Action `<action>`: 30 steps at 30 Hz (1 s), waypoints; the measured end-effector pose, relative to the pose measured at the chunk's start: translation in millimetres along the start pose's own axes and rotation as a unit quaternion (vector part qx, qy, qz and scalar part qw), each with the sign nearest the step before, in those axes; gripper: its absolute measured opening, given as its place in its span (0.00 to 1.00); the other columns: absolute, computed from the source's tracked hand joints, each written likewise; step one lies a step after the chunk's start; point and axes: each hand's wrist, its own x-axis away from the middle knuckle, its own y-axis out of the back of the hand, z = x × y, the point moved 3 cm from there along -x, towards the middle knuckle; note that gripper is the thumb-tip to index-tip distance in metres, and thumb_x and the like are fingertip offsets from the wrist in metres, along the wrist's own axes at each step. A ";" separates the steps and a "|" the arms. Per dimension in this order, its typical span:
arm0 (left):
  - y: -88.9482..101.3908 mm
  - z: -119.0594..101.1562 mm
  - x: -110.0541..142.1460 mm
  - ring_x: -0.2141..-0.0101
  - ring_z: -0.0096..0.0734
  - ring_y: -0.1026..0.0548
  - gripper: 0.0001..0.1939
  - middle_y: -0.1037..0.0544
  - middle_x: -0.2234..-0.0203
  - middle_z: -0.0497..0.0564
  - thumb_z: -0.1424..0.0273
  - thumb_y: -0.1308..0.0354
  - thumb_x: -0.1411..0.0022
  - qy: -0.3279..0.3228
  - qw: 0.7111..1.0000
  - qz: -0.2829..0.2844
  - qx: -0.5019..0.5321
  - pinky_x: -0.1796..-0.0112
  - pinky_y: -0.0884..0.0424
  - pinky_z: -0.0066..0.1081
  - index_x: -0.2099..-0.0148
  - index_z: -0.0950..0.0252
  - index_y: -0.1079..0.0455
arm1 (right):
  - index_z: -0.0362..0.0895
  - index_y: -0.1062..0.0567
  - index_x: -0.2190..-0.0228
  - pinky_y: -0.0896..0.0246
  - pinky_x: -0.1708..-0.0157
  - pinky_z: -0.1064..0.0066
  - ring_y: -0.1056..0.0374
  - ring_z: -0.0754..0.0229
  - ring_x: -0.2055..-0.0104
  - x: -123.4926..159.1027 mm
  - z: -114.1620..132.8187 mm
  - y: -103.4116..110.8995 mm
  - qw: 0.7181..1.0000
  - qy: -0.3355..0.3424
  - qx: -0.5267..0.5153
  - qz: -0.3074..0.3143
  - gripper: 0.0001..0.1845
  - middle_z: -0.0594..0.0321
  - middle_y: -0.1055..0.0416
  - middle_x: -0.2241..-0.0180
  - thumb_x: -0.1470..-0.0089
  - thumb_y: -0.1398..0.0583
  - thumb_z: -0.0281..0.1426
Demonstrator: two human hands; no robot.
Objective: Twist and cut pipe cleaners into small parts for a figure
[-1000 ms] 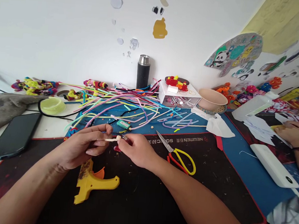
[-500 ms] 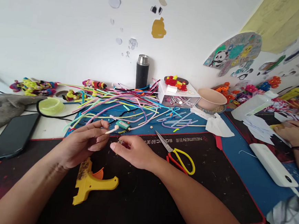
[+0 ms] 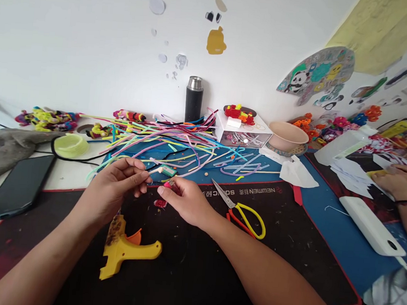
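Observation:
My left hand (image 3: 116, 183) pinches a short cream pipe-cleaner piece (image 3: 154, 170) with a thick, rounded end pointing right. Close by on the right, my right hand (image 3: 184, 200) is closed on a small pink object with a metal part (image 3: 168, 184); fingers hide most of it. A thin dark strand shows between the hands. Below them a dark red glittery piece (image 3: 160, 204) lies on the black mat (image 3: 201, 274). Just behind the cream piece is a small green block (image 3: 168, 170). The yellow glue gun (image 3: 128, 250) lies nearer me, below my left hand.
Scissors (image 3: 241, 212) lie open right of my hands. Behind are loose pipe cleaners (image 3: 162, 137), a black flask (image 3: 194, 102), a white box (image 3: 247, 132) and a bowl (image 3: 288, 136). A phone (image 3: 17, 187) is left; a white device (image 3: 372, 226) and another person's hand (image 3: 394, 184) are right.
My hands first met at the cream piece, then drew apart. Now they are close again, the left slightly higher, and pink shows in my right hand. The red glittery piece is uncovered.

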 end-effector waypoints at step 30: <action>-6.0 2.0 4.3 0.76 0.26 0.24 0.17 0.23 0.72 0.43 0.58 0.27 0.39 -0.059 0.988 0.041 -0.134 0.76 0.28 0.25 0.58 0.61 0.29 | 0.47 0.22 0.58 0.31 0.54 0.64 0.25 0.56 0.57 -3.2 4.1 9.3 0.989 0.096 -0.038 -0.106 0.15 0.61 0.19 0.57 0.39 0.34 0.44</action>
